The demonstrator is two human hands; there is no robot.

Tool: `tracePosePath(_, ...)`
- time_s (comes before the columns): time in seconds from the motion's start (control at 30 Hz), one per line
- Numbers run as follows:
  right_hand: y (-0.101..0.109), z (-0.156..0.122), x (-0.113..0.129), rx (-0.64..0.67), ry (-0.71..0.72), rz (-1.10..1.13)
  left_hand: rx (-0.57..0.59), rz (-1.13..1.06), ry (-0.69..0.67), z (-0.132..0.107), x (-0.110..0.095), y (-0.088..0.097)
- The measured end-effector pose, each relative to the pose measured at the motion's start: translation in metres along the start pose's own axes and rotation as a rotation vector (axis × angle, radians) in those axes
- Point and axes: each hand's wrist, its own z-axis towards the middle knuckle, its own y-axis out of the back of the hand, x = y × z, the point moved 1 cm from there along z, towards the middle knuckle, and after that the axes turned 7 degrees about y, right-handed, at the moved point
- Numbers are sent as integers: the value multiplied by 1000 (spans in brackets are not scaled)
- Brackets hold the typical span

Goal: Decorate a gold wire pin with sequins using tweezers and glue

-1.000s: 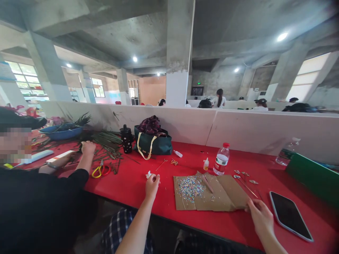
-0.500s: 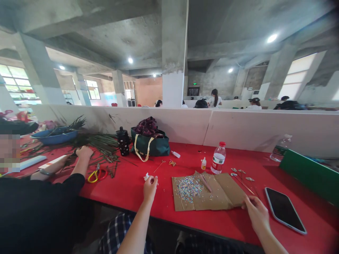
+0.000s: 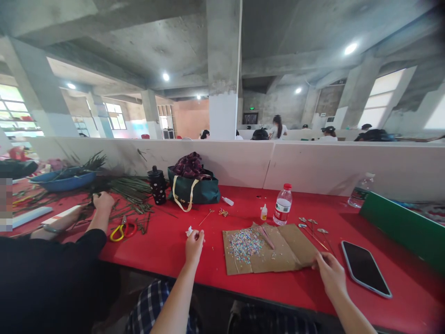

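Note:
My left hand (image 3: pixel 194 245) is closed over the red tabletop, its fingertips pinched together. A crumpled white tissue (image 3: pixel 188 231) shows just beyond those fingers; whether they hold it or something small is hidden. With thumb and fingers, my right hand (image 3: pixel 332 276) pinches the right corner of a folded piece of brown cardboard (image 3: pixel 285 255). Many tiny coloured beads (image 3: pixel 245 245) are heaped on the cardboard's left half, with a few scattered. Pink tweezers (image 3: pixel 267 237) lie beside the heap. Behind the cardboard stands a small glue bottle (image 3: pixel 263 212).
A water bottle (image 3: pixel 282 205) stands behind the cardboard. Thin-stemmed ornaments (image 3: pixel 314 227) and a phone (image 3: pixel 365 268) lie at right. Left are scissors (image 3: pixel 123 229), a black tumbler (image 3: pixel 157 185), a green bag (image 3: pixel 194 190) and a co-worker's hand (image 3: pixel 103 202). A white partition (image 3: pixel 243 162) bounds the table.
The view has turned slightly right, so things appear farther left. My hands keep nearly the same places, the right one still at the cardboard's corner.

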Motion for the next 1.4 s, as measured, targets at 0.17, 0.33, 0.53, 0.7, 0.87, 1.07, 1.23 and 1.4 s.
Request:
tracePosePath(0.17, 1, -1, 0, -2, 15, -6, 0, 11, -9, -1, -1, 0)
tracePosePath(0.33, 0, 0, 1, -1, 32, -9, -3, 45, -38, 1, 0, -2)
tracePosePath(0.53, 2, -1, 6, -10, 81, 11, 14, 185, -121, -3, -3, -5)
tracePosePath(0.7, -2, 0, 24, 70, 150, -11, 15, 411, -224, 6, -18, -12)
tracePosePath(0.87, -27, 16, 32, 290, 185, -31, -66, 757, -240, 45, -33, -30)
tracePosePath(1.07, -62, 36, 42, 543, 244, -87, -24, 1098, -170, 92, -38, -52)
tracePosePath(1.23, -92, 51, 51, 639, 265, -40, 46, 1241, -100, 110, -49, -64)
tracePosePath(1.4, -116, 55, 46, 611, 247, 95, 59, 1282, -37, 107, -59, -66)
